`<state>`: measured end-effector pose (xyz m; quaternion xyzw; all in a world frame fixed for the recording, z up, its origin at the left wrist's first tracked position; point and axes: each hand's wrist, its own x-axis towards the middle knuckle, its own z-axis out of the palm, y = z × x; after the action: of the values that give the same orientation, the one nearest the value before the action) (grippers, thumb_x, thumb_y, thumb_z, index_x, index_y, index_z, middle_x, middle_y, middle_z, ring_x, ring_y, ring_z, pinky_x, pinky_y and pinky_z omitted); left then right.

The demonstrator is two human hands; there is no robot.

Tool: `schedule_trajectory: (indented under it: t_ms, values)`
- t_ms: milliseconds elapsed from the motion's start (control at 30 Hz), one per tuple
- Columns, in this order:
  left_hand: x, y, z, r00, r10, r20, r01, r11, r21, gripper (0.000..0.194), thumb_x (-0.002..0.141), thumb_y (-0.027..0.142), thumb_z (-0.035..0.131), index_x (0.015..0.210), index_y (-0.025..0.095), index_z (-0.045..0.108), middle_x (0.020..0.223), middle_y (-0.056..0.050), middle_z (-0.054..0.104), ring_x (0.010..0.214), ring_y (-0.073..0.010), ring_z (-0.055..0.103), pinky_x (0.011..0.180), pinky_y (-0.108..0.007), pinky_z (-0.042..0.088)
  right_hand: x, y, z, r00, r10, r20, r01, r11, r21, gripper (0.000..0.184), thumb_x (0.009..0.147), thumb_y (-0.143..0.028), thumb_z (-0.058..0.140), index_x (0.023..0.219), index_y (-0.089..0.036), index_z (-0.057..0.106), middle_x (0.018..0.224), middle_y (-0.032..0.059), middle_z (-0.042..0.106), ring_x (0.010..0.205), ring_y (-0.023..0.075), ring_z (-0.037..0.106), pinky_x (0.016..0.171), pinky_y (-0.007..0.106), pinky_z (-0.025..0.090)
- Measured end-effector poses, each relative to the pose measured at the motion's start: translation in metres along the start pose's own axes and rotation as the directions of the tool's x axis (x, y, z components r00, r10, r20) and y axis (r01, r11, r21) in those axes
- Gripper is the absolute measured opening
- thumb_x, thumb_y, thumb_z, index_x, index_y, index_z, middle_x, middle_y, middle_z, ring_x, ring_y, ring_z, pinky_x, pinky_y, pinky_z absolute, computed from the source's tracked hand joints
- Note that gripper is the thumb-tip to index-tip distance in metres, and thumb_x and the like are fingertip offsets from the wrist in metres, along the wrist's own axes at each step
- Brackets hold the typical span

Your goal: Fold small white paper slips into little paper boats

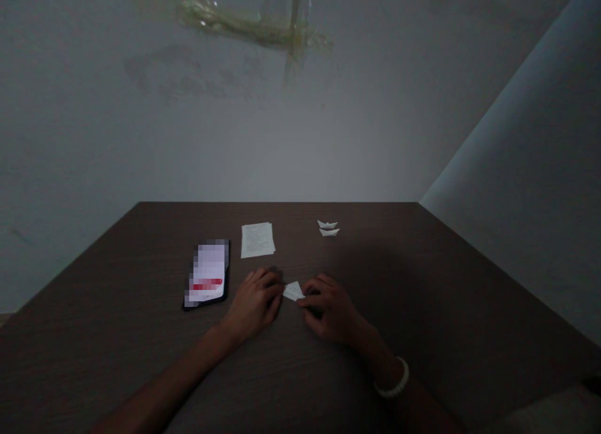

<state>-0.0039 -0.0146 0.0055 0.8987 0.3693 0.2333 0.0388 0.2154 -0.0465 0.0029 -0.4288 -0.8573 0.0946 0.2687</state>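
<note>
A small folded piece of printed paper (293,291) lies between my hands, low over the dark table. My right hand (331,309), with a pale beaded bracelet (393,379) on its wrist, pinches the paper's right corner between thumb and fingers. At the left corner, the curled fingers of my left hand (256,302) close on the paper's edge; their tips are partly hidden. Two small folded paper boats (328,232) stand one behind the other beyond my right hand.
A short stack of printed sheets (258,240) lies beyond my left hand. Left of that hand is a phone (206,274) with a lit, blurred screen. The brown table (385,258) reaches a grey wall (282,139), with another wall at right.
</note>
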Motion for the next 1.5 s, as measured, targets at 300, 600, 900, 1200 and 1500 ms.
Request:
schedule_trajectory:
  t_ms: [300,600,900,1200,1500]
  values:
    - [-0.001,-0.001,0.000,1.000,-0.026,0.004,0.026,1.000,-0.009,0.021,0.088,0.017,0.050,0.092,0.018,0.071,0.102,-0.009,0.063,0.098,-0.0259,0.050,0.083,-0.041,0.043,-0.001,0.004,-0.006,1.000,-0.001,-0.003,0.001,1.000,0.007,0.011,0.076,-0.017,0.063,0.070,-0.024,0.070,0.088,0.0009,0.066,0.087,0.0188,0.053,0.081,0.031,0.043]
    - [-0.002,-0.003,0.003,0.999,-0.031,0.009,0.031,0.999,-0.012,0.021,0.087,0.015,0.051,0.095,0.019,0.070,0.103,-0.009,0.062,0.097,-0.0252,0.050,0.083,-0.041,0.042,-0.001,0.004,-0.005,0.999,-0.045,-0.006,0.045,0.999,0.012,0.009,0.074,-0.016,0.062,0.068,-0.022,0.065,0.093,0.0016,0.065,0.088,0.0180,0.053,0.081,0.030,0.043]
    - [-0.002,-0.003,0.004,0.999,-0.036,-0.001,0.036,0.999,-0.004,0.021,0.088,0.016,0.051,0.095,0.020,0.070,0.102,-0.008,0.063,0.097,-0.0253,0.051,0.081,-0.040,0.043,0.001,0.004,-0.005,0.996,-0.070,0.047,0.069,0.998,0.003,0.017,0.072,-0.015,0.064,0.089,-0.021,0.067,0.093,0.0049,0.062,0.090,0.0206,0.051,0.082,0.033,0.042]
    - [-0.003,-0.004,0.004,0.999,-0.040,0.024,0.040,0.999,-0.008,0.021,0.088,0.017,0.051,0.094,0.020,0.070,0.103,-0.008,0.062,0.097,-0.0259,0.051,0.082,-0.041,0.042,-0.001,0.012,-0.003,0.994,-0.109,-0.031,0.110,0.993,0.038,0.006,0.073,-0.015,0.064,0.069,-0.020,0.064,0.085,0.0027,0.063,0.084,0.0191,0.050,0.078,0.033,0.041]
    - [-0.001,-0.002,0.001,0.998,-0.055,0.032,0.055,0.998,-0.004,0.021,0.088,0.017,0.050,0.095,0.019,0.070,0.102,-0.008,0.062,0.098,-0.0259,0.051,0.084,-0.041,0.042,-0.001,0.008,-0.007,0.992,-0.119,-0.042,0.121,0.991,0.057,0.010,0.073,-0.015,0.062,0.081,-0.020,0.066,0.092,0.0044,0.065,0.086,0.0198,0.052,0.078,0.033,0.043]
